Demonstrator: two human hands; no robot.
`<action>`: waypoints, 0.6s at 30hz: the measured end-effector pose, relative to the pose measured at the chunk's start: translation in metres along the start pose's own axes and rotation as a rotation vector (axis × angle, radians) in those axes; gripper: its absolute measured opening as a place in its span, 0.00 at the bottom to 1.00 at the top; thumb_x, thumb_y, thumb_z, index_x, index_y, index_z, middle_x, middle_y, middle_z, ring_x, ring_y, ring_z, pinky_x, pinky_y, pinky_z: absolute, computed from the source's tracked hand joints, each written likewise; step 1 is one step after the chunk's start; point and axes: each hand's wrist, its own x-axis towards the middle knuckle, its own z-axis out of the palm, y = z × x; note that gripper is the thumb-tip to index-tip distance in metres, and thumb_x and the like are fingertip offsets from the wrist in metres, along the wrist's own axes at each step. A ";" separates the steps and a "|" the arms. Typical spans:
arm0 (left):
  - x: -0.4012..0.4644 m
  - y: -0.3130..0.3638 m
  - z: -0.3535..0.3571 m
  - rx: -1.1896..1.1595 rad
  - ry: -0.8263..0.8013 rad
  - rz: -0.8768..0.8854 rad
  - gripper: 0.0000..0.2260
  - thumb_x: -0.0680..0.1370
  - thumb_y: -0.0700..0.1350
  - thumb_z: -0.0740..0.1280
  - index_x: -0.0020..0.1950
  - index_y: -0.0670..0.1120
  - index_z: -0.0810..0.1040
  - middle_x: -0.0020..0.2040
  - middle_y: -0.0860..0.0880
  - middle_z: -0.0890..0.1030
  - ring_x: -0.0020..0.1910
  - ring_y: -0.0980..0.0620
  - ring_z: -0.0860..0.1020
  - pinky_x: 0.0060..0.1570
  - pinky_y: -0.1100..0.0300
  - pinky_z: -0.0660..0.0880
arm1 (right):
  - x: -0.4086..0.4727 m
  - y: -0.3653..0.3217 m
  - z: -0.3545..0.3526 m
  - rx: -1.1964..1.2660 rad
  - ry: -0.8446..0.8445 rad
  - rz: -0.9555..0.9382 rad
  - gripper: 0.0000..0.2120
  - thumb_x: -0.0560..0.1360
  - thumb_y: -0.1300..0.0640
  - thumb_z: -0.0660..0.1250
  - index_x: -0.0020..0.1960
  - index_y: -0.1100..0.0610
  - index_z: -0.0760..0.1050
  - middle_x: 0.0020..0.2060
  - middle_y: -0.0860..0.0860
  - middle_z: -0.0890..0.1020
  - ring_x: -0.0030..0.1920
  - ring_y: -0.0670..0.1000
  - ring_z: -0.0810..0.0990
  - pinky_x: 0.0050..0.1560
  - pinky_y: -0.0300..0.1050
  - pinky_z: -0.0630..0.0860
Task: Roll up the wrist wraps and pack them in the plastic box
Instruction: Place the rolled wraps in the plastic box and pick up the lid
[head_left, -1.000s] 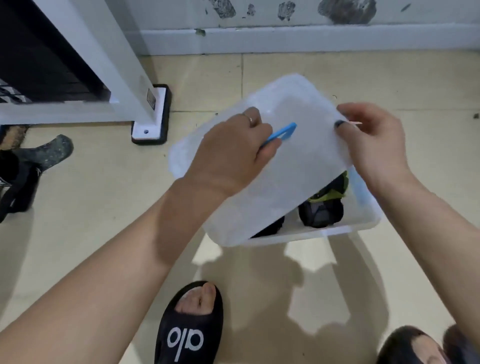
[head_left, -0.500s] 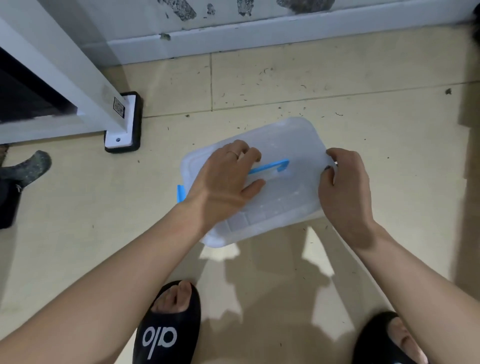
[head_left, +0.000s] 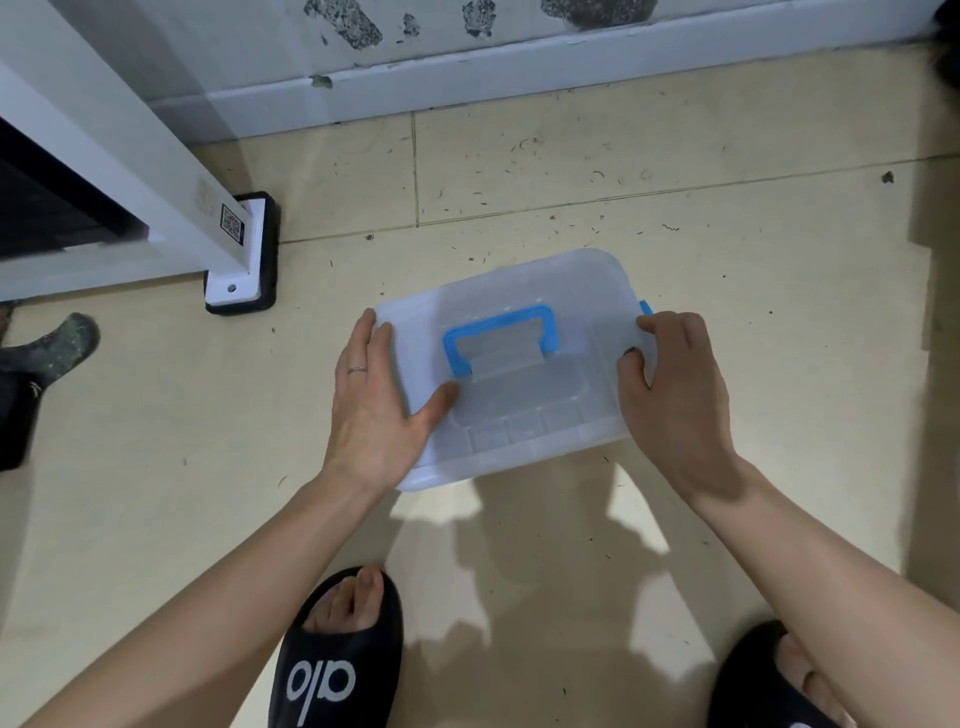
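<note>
Floor: we see glossy cream tiles (head_left: 675, 130), speckled with debris.
Plastic box (head_left: 519, 415): frosted, rounded rectangle at centre, lid on, blue handle (head_left: 501, 332) flat.
Left hand (head_left: 374, 410): fingers straight, pressing the lid's left edge.
Right hand (head_left: 675, 405): fingers curled over the right edge.

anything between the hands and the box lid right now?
Nothing visible. The left hand lies flat on the lid at its left end; the right hand holds its right edge by the blue latch.

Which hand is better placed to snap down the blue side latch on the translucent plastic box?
Right, probably. The right hand grips the translucent plastic box at the end where the blue side latch shows beside its fingers. The left hand lies flat on the other end.
</note>
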 end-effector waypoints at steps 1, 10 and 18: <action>0.000 0.000 0.001 -0.010 0.008 0.004 0.40 0.78 0.60 0.70 0.82 0.43 0.57 0.85 0.51 0.48 0.82 0.51 0.49 0.81 0.50 0.54 | -0.001 -0.001 0.001 -0.004 0.003 0.002 0.14 0.81 0.60 0.61 0.66 0.59 0.73 0.61 0.53 0.73 0.44 0.55 0.76 0.43 0.47 0.69; -0.002 -0.004 0.001 -0.115 0.054 -0.047 0.36 0.80 0.55 0.69 0.82 0.45 0.55 0.82 0.48 0.52 0.80 0.47 0.54 0.79 0.50 0.56 | 0.005 -0.007 -0.001 0.115 -0.019 0.135 0.16 0.83 0.57 0.58 0.70 0.53 0.71 0.58 0.47 0.71 0.47 0.49 0.75 0.52 0.52 0.75; -0.006 -0.010 0.002 -0.380 -0.005 -0.492 0.25 0.85 0.58 0.58 0.77 0.46 0.60 0.64 0.46 0.76 0.59 0.43 0.77 0.54 0.53 0.71 | 0.013 -0.002 0.000 0.067 -0.033 0.138 0.04 0.80 0.58 0.59 0.51 0.58 0.71 0.51 0.53 0.74 0.43 0.53 0.74 0.43 0.47 0.67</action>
